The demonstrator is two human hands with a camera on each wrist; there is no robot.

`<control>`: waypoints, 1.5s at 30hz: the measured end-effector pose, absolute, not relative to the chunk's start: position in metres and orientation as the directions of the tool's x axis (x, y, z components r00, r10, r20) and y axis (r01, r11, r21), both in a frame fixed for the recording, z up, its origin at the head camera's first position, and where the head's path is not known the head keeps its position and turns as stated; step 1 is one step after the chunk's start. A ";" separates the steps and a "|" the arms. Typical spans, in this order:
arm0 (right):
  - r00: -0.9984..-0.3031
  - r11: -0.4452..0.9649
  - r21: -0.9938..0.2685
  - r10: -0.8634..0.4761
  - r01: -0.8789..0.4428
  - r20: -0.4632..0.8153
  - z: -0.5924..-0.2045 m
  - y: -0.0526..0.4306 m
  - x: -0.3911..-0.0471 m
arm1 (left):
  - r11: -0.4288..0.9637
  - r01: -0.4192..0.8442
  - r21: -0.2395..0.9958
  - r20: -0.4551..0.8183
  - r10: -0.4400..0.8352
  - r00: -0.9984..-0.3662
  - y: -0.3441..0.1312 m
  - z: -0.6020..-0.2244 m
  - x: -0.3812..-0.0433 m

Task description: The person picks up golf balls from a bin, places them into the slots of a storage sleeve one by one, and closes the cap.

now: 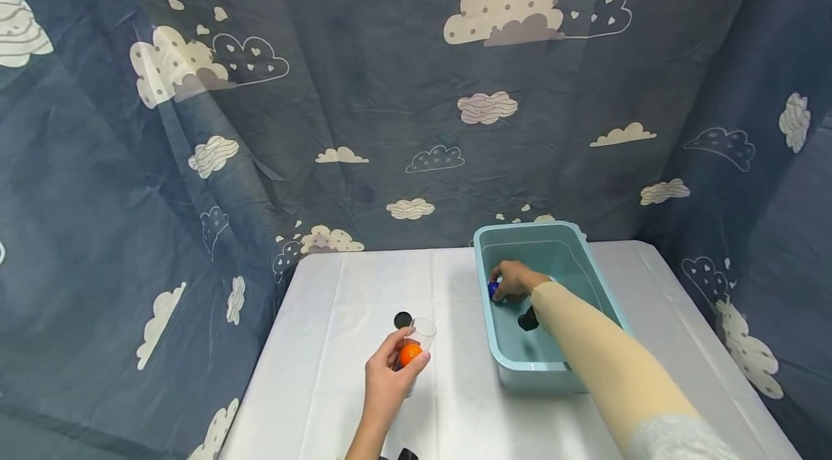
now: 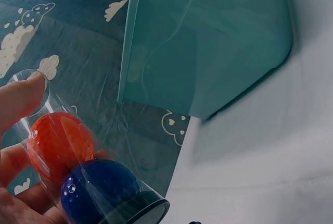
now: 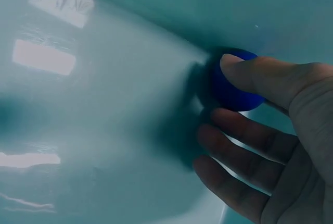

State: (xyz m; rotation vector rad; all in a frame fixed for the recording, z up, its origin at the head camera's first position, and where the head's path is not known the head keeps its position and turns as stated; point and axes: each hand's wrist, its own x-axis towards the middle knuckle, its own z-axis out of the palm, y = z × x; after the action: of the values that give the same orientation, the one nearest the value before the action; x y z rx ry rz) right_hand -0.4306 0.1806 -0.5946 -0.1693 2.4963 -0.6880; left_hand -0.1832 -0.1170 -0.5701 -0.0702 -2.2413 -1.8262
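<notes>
My left hand (image 1: pixel 380 384) grips a clear plastic cup (image 1: pixel 425 330) above the white table, fingers and thumb around its side. Inside it an orange ball (image 2: pixel 60 143) rests against a dark blue ball (image 2: pixel 99 193), which lies toward the cup's base. My right hand (image 1: pixel 518 278) reaches down into a teal bin (image 1: pixel 533 366), near its left wall. There it pinches a blue ball (image 3: pixel 237 88), the thumb pressed over its top; the index finger is mostly hidden behind the ball. The other fingers are spread below, close to the bin's surface.
A black disc (image 1: pixel 403 320) lies on the white-covered table (image 1: pixel 338 344), just beyond the cup. The bin stands at the table's back right. Dark blue cloth curtains (image 1: pixel 377 70) with cloud prints hang behind and on both sides. A black piece (image 1: pixel 529 319) shows under the right wrist.
</notes>
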 end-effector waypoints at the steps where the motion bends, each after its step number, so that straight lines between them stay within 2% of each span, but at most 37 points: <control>1: -0.846 0.861 -0.508 -0.255 0.023 -0.469 -0.596 0.183 -0.430 | 0.212 0.187 0.959 0.215 -0.118 -0.969 -0.117 -0.571 -0.182; 7: -0.847 0.858 -0.513 -0.293 -0.028 -0.444 -0.597 0.192 -0.428 | 0.213 0.176 0.961 0.206 -0.131 -0.970 -0.118 -0.572 -0.182; 16: -0.851 0.862 -0.395 -0.443 -0.317 -0.283 -0.573 0.194 -0.430 | 0.208 0.184 0.961 0.213 -0.126 -0.969 -0.119 -0.567 -0.188; 20: -0.836 0.843 -0.389 -0.486 -0.371 -0.255 -0.565 0.193 -0.423 | 0.204 0.165 0.965 0.194 -0.134 -0.972 -0.119 -0.567 -0.188; 26: -0.830 0.820 -0.381 -0.522 -0.427 -0.196 -0.550 0.196 -0.414 | 0.210 0.179 0.961 0.210 -0.137 -0.968 -0.119 -0.567 -0.190; 30: -0.821 0.805 -0.380 -0.545 -0.456 -0.170 -0.540 0.198 -0.411 | 0.212 0.178 0.961 0.209 -0.136 -0.968 -0.116 -0.546 -0.185; 33: -0.819 0.802 -0.380 -0.549 -0.461 -0.167 -0.531 0.197 -0.409 | 0.216 0.170 0.962 0.202 -0.139 -0.969 -0.114 -0.531 -0.181; 45: -0.840 0.805 -0.397 -0.525 -0.440 -0.134 -0.503 0.195 -0.389 | 0.201 0.201 0.959 0.227 -0.118 -0.967 -0.114 -0.528 -0.181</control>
State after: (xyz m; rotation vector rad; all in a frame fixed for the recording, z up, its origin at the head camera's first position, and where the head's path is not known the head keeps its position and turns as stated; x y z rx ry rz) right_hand -0.3888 0.1953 -0.5027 -0.7483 2.7545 -0.5210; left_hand -0.1814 -0.1135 -0.5279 -0.0793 -2.2267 -1.8386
